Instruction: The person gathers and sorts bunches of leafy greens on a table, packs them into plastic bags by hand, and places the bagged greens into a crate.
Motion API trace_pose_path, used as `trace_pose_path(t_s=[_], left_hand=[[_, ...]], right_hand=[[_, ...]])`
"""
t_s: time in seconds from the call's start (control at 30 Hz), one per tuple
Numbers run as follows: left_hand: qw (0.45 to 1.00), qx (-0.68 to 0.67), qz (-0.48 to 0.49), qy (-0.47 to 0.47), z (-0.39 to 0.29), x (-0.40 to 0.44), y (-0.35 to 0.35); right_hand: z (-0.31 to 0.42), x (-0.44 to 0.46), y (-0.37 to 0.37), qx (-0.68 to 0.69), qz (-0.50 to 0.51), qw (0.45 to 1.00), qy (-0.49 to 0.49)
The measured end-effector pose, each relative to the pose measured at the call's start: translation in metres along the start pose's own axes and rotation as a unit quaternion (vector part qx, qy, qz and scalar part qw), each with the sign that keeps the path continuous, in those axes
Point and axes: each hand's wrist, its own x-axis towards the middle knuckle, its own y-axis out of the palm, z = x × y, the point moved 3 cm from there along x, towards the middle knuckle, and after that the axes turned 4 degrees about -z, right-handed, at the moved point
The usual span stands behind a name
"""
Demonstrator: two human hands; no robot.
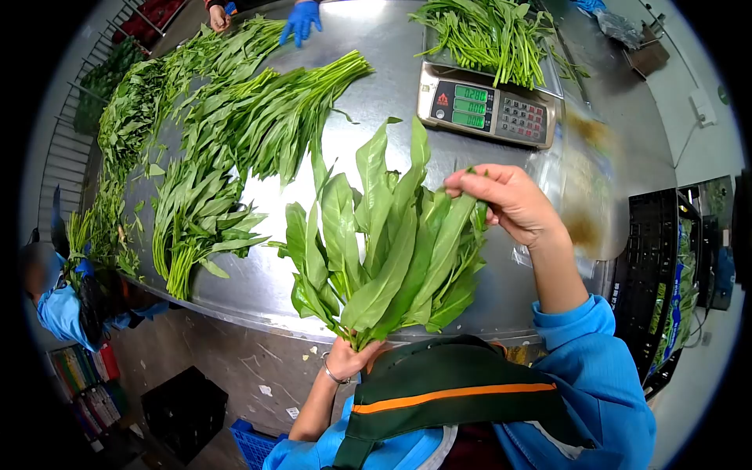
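A bunch of leafy greens that looks like water spinach (384, 258) stands upright in front of me, leaves fanned out at the top. My left hand (350, 360) is closed round its stems at the bottom, just off the table's near edge. At the upper right of the bunch, my right hand (513, 202) pinches the tip of a long leaf between thumb and fingers. Beyond my right hand sits a digital scale (427, 94) with lit green displays, carrying a pile of greens (489, 39). The apron front partly covers the area below my hands.
Several heaps of greens (266, 117) spread over the steel table (392, 43) on the left. A co-worker's blue-gloved hand (301, 22) is at the far edge. Another person (66, 309) stands at left. Crates flank the table: a black crate (184, 411) on the floor, a blue crate (258, 445) below.
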Motion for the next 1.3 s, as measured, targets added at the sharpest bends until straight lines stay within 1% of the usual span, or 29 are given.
trace_pose_path(t_s=[0.03, 0.13, 0.17, 0.27, 0.3, 0.4, 0.43, 0.5, 0.53, 0.57, 0.6, 0.63, 0.67, 0.7, 0.73, 0.8, 0.83, 0.93, 1.0, 1.07, 1.1, 1.2, 1.23, 1.3], left_hand=[[1.000, 0.007, -0.001, 0.004, -0.001, 0.000, -0.001], [1.000, 0.002, 0.002, -0.006, -0.002, 0.001, -0.003], [1.000, -0.004, 0.004, -0.013, -0.001, 0.002, -0.003], [0.999, -0.033, -0.005, -0.030, 0.010, 0.004, -0.006], [0.997, -0.067, -0.015, -0.043, 0.010, 0.005, -0.006], [0.998, -0.042, -0.022, -0.032, 0.018, 0.003, -0.011], [0.996, -0.072, -0.058, -0.010, 0.011, 0.003, -0.011], [0.995, -0.066, -0.064, -0.022, 0.011, 0.005, -0.010], [0.996, -0.062, -0.067, -0.027, 0.012, 0.007, -0.011], [0.992, -0.078, -0.094, -0.028, 0.016, 0.009, -0.009], [0.994, -0.049, -0.095, -0.009, 0.013, 0.012, -0.011], [0.995, -0.021, -0.096, 0.008, 0.008, 0.016, -0.011], [0.995, 0.007, -0.094, 0.023, 0.004, 0.018, -0.010], [0.996, 0.017, -0.093, 0.008, -0.002, 0.019, -0.010], [0.995, 0.038, -0.096, 0.008, -0.003, 0.019, -0.010], [0.991, 0.078, -0.104, 0.016, -0.004, 0.021, -0.009], [0.990, 0.072, -0.117, 0.035, -0.008, 0.021, -0.007], [0.991, 0.062, -0.114, 0.030, -0.011, 0.021, -0.004], [0.990, 0.062, -0.125, 0.032, -0.015, 0.020, -0.004], [0.989, 0.048, -0.133, 0.039, -0.020, 0.019, -0.005], [0.989, 0.062, -0.132, 0.036, -0.015, 0.017, -0.006], [0.990, 0.078, -0.108, 0.050, 0.002, 0.019, -0.006], [0.992, 0.069, -0.098, 0.037, 0.004, 0.018, -0.007], [0.989, 0.076, -0.115, 0.049, 0.008, 0.016, -0.007]], right_hand=[[0.004, -0.003, 0.000, 0.023, 0.004, 1.000, -0.017], [-0.003, 0.001, -0.003, 0.105, -0.041, 0.992, -0.060], [0.000, -0.001, -0.001, 0.147, -0.065, 0.986, -0.034], [-0.011, 0.006, -0.011, 0.222, -0.062, 0.972, -0.041], [-0.014, 0.007, -0.016, 0.221, -0.102, 0.968, -0.062], [0.002, 0.010, -0.052, 0.319, -0.144, 0.923, -0.162], [0.008, 0.004, -0.054, 0.301, -0.101, 0.931, -0.182], [0.020, -0.017, -0.047, 0.264, -0.012, 0.940, -0.217], [0.019, -0.028, -0.029, 0.044, 0.104, 0.986, -0.120], [0.009, -0.041, -0.015, -0.181, 0.211, 0.960, -0.017], [-0.012, -0.035, -0.005, -0.346, 0.177, 0.890, -0.239], [-0.033, -0.030, 0.008, -0.482, 0.128, 0.747, -0.440], [-0.025, -0.030, 0.019, -0.365, 0.096, 0.868, -0.323], [-0.011, -0.037, 0.033, -0.231, 0.057, 0.952, -0.191], [-0.007, -0.039, 0.044, -0.087, 0.015, 0.995, -0.054], [0.002, -0.024, 0.053, -0.115, -0.075, 0.986, -0.091], [0.002, -0.018, 0.053, -0.127, -0.123, 0.978, -0.108], [-0.034, 0.016, 0.058, -0.115, -0.066, 0.973, -0.188], [-0.031, 0.010, 0.057, -0.024, -0.073, 0.982, -0.173], [-0.028, 0.001, 0.049, 0.085, -0.076, 0.991, -0.073], [-0.027, -0.002, 0.049, 0.115, -0.087, 0.988, -0.060], [-0.026, -0.010, 0.053, 0.283, -0.070, 0.956, 0.023], [-0.028, -0.008, 0.050, 0.320, -0.082, 0.943, 0.031], [-0.030, -0.001, 0.031, 0.368, -0.044, 0.928, -0.032]])
